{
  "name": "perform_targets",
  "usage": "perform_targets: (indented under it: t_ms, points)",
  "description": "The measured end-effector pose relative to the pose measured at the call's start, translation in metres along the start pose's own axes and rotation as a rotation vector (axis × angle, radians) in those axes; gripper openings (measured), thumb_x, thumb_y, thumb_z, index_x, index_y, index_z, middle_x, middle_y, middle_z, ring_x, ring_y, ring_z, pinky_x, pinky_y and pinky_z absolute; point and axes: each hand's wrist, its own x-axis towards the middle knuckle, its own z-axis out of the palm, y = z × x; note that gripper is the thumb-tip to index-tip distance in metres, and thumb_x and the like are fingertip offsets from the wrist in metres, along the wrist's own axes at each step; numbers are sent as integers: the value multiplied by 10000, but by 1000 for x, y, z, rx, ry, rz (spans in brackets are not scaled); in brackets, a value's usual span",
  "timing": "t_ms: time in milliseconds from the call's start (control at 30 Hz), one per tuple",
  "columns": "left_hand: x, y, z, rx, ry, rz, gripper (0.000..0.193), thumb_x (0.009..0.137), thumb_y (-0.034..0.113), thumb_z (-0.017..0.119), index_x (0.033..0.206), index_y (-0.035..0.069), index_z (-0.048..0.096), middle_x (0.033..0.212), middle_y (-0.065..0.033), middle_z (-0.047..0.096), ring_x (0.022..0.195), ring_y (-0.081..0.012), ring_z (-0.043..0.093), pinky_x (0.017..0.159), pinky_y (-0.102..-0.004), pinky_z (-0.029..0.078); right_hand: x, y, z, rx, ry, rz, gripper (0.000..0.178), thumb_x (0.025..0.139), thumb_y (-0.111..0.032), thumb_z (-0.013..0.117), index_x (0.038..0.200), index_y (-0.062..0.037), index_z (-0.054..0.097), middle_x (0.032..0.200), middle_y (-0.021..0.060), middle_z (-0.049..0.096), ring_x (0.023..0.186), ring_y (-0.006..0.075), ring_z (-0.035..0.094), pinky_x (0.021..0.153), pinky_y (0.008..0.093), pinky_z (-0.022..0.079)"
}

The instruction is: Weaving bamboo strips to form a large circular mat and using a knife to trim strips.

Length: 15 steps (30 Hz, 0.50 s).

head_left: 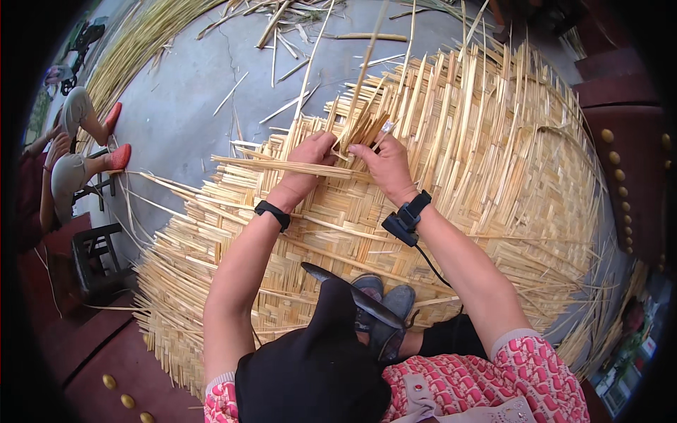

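Left hand [312, 149] and right hand [386, 163] are pinching split-reed strips [368, 129] over a mostly woven mat [536, 185], its edges [166, 317] seemingly remaining unfinished.

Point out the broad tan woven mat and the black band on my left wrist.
Broad tan woven mat [349, 244]: head view, central weave.
Black band on your left wrist [273, 213]: head view, strap's middle.

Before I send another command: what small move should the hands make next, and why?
I'd probably ease the raised strips down against the woven mat, holding the grip: they appear to stick up between the left hand and right hand, while many surrounding strips lie flat.
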Motion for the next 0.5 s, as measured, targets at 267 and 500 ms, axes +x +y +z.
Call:
perform_targets:
  t_ms: [267,500]
  points:
    - [12,15,-31,-810,138,-416,188,968,105,551,1144,41,555,973,-17,609,904,-93,588,708,-238,506,9,-14,-8,324,-198,315,267,908,-167,690,1143,-44,666,998,7,704,905,101,625,849,281,504]
    - [16,21,-37,-1015,47,-342,378,1016,321,553,1193,-7,618,1047,-61,648,906,-146,644,812,-265,534,-7,-9,-10,370,-299,228,396,960,-197,628,1307,-33,530,1155,52,654,1020,135,615,914,315,492]
